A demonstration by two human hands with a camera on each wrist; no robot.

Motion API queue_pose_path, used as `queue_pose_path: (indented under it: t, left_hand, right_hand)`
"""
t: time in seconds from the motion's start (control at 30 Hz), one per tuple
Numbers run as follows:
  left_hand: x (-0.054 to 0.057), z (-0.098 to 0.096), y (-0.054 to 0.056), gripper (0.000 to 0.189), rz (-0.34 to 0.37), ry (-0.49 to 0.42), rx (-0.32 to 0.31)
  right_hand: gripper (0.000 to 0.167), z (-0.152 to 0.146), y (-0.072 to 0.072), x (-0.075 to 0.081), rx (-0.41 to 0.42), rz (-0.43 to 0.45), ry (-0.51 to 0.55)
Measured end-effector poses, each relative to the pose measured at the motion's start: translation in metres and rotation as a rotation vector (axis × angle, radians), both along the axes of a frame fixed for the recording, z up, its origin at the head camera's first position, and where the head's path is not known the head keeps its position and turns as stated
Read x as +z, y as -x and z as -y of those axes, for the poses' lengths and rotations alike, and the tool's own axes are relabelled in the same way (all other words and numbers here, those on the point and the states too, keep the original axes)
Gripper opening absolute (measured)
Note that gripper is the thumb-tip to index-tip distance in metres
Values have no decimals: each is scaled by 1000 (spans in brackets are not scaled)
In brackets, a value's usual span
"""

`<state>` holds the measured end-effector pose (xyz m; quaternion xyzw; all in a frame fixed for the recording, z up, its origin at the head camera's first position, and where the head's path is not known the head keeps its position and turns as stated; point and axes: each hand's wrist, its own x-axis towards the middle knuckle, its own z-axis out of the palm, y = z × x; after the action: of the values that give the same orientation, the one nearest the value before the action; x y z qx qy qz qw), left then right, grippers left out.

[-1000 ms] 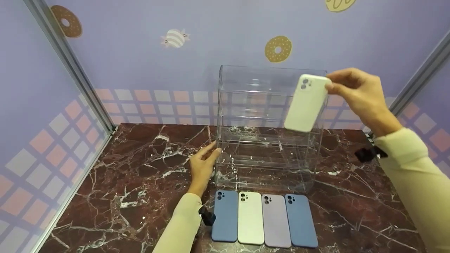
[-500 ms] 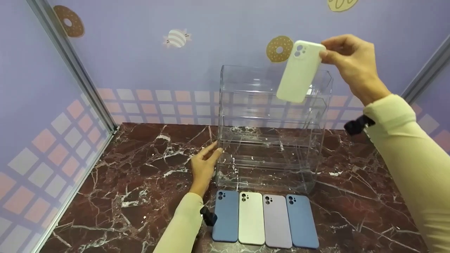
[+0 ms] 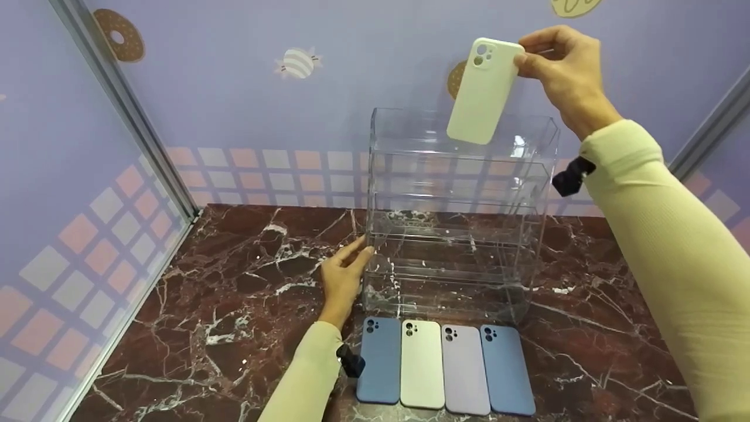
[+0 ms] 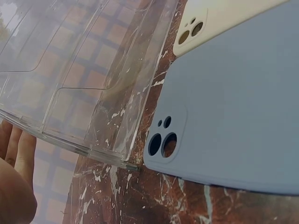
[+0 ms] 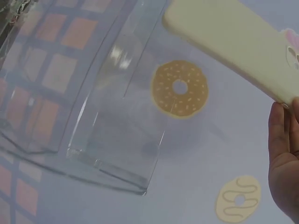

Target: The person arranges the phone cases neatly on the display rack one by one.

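Note:
My right hand point(image 3: 568, 76) pinches a cream phone case point(image 3: 483, 94) by its upper right edge, in the air over the top of a clear tiered display rack point(image 3: 457, 234). In the right wrist view the case point(image 5: 224, 42) hangs tilted, apart from the rack's top tier point(image 5: 112, 135). My left hand point(image 3: 345, 275) touches the rack's left side with fingers fairly straight; in the left wrist view the fingers point(image 4: 23, 154) lie at the rack's side panel. In front of the rack lie a blue case point(image 3: 379, 363), a white case point(image 3: 423, 366), a lilac case point(image 3: 466, 372) and another blue case point(image 3: 508, 372).
The rack stands on a dark red marbled table point(image 3: 246, 328) near the back wall point(image 3: 234, 105), which is lilac with printed sweets and squares. A side wall point(image 3: 70, 234) with a metal frame post point(image 3: 146, 129) rises at the left.
My right hand has raised the cream phone case up and leftward, from in front of the rack's right side to above its top. The left hand stays at the rack's left side.

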<state>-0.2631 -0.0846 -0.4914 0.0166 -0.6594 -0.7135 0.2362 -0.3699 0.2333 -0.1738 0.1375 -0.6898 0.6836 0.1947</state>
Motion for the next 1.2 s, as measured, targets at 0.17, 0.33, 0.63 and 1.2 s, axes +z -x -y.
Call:
queue_pose_path:
  t: [0.17, 0.33, 0.63, 1.2]
  left_hand:
    - [1, -2, -2, 29, 10, -7, -1]
    - [1, -3, -4, 29, 27, -7, 4]
    - [-3, -2, -6, 29, 23, -12, 9]
    - [-4, -6, -8, 28, -1, -19, 15]
  right_hand:
    - [20, 2, 7, 5, -11, 1, -8]
    - [19, 3, 14, 4, -18, 24, -4]
    - [21, 13, 25, -4, 17, 72, 25]
    - [21, 10, 31, -21, 3, 141, -73]
